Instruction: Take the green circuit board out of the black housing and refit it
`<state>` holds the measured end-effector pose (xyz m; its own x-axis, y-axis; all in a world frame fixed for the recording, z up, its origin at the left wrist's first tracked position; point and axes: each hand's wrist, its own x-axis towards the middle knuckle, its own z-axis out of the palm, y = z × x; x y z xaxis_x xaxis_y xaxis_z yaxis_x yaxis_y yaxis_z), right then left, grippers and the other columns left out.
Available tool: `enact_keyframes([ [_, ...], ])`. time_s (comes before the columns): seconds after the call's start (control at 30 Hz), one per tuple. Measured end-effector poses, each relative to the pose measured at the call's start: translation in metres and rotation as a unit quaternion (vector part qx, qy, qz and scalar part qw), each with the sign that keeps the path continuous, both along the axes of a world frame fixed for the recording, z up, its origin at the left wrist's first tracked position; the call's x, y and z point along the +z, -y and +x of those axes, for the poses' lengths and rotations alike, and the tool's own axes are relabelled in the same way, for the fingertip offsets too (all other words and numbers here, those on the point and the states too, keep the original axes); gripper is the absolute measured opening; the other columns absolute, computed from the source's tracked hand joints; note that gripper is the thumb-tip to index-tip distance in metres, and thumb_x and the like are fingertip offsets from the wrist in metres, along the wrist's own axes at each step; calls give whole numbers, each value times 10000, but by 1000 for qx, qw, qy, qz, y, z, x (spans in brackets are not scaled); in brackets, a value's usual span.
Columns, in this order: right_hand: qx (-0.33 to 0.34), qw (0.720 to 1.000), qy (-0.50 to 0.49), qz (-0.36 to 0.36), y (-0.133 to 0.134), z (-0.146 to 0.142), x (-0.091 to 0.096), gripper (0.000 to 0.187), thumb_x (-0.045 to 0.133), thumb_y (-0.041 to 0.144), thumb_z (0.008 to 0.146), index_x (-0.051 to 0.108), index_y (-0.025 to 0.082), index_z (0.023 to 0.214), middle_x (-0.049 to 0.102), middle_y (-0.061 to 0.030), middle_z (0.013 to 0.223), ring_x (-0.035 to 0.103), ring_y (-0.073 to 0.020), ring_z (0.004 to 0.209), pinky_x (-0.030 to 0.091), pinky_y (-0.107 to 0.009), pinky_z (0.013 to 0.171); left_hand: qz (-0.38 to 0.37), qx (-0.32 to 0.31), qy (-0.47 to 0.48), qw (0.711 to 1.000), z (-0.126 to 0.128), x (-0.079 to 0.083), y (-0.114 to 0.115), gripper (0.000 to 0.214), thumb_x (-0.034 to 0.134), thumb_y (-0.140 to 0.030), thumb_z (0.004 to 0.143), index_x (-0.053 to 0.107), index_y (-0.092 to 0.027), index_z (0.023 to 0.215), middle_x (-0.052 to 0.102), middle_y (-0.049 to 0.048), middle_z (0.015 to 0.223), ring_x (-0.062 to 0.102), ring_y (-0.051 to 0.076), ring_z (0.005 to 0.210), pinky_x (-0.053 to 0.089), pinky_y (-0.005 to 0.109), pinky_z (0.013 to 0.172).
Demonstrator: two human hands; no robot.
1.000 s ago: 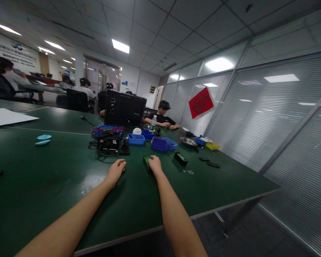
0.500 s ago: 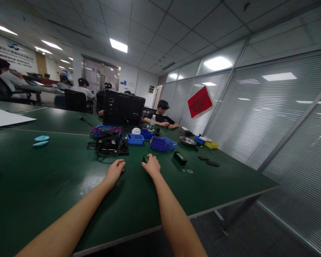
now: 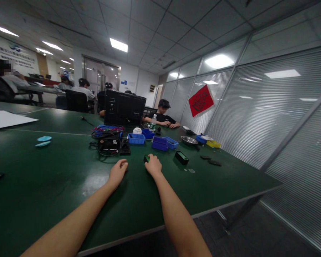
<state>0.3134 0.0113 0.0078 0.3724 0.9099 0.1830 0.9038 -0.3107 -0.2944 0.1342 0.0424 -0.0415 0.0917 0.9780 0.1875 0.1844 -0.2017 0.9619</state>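
I count two black rectangular boxes with green upper faces, one box (image 3: 146, 158) just below the frame's centre, its twin (image 3: 181, 157) right of it, on the dark green table (image 3: 117, 217). Bent over the first box, the right hand (image 3: 153, 165) has its thumb and fingers closed around it. The left hand (image 3: 118, 172) rests left of it, palm inward, fingers loosely curled; whether they hold anything, I can't tell.

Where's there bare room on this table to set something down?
The green tabletop looks bare between the pale-blue oval pieces and the left hand, and right of the right forearm, nearer than the small pale flat piece. The far middle is crowded: black box with cables, blue plastic trays, black-backed monitor.
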Motion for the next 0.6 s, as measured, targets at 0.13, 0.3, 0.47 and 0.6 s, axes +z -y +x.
enact_keyframes([
  [0.13, 2, 1000, 2, 6, -1, 1, -2, 380, 496, 320, 734, 463, 252, 1106, 511, -90, 1071, 523, -241, 947, 417, -329, 707, 22, 1, -37, 999, 1, -1, -1, 357, 463, -379, 741, 564, -162, 1006, 642, 72, 931, 604, 181, 858, 473, 280, 733],
  [0.3, 6, 1000, -14, 8, -1, 3, -2, 363, 492, 318, 731, 477, 278, 1092, 516, -64, 1074, 529, -222, 944, 416, -318, 713, 25, 7, -70, 997, 1, 6, 6, 329, 452, -352, 758, 563, -168, 1008, 649, 64, 943, 606, 171, 855, 461, 262, 734],
  [0.47, 24, 999, -26, 13, 1, 1, -2, 367, 495, 327, 729, 490, 288, 1094, 524, -43, 1074, 536, -202, 935, 414, -298, 724, 30, 22, -124, 992, 4, 13, 13, 281, 442, -312, 776, 567, -185, 994, 653, 50, 935, 598, 164, 866, 436, 251, 755],
  [0.6, 65, 997, -24, 29, 2, -4, -4, 366, 509, 327, 730, 503, 290, 1095, 532, -27, 1063, 526, -179, 958, 401, -270, 758, 40, 19, -140, 989, 8, 13, 14, 273, 449, -303, 773, 565, -193, 993, 653, 47, 929, 593, 170, 866, 424, 258, 760],
])
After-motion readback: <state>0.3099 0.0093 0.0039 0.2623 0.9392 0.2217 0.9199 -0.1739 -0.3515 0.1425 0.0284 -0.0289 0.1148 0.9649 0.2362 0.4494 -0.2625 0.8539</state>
